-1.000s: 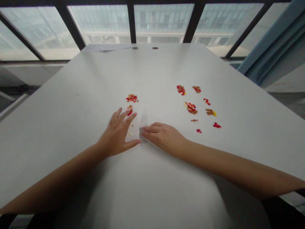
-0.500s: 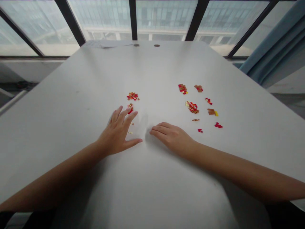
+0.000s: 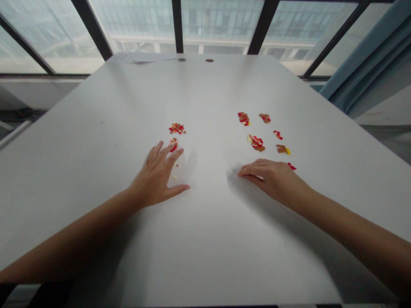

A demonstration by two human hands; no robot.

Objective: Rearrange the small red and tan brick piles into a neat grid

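Observation:
My left hand (image 3: 154,175) lies on the white table with its fingers spread, holding nothing. By its fingertips is a small heap of red and pink bits (image 3: 174,144), partly covered. A few pale yellow crumbs (image 3: 174,176) lie in the gap between thumb and index finger. Just beyond is a pile of red, orange and brown pieces (image 3: 177,128). My right hand (image 3: 269,175) is closed in a pinch, fingertips pointing left over the table; whatever is between them is hidden. Some red pieces (image 3: 291,166) show just behind its knuckles.
Several small piles stand at the right: mixed red and yellow pieces (image 3: 256,143), red and brown pieces (image 3: 243,118), brown flat pieces (image 3: 265,117), and brown strips with yellow (image 3: 283,149). Paper (image 3: 138,58) lies at the far edge, by the windows. A blue curtain (image 3: 362,64) hangs right.
My right hand has moved right, away from my left hand, and now covers the small brown and red pieces there. My left hand has stayed nearly in place; the view has shifted slightly.

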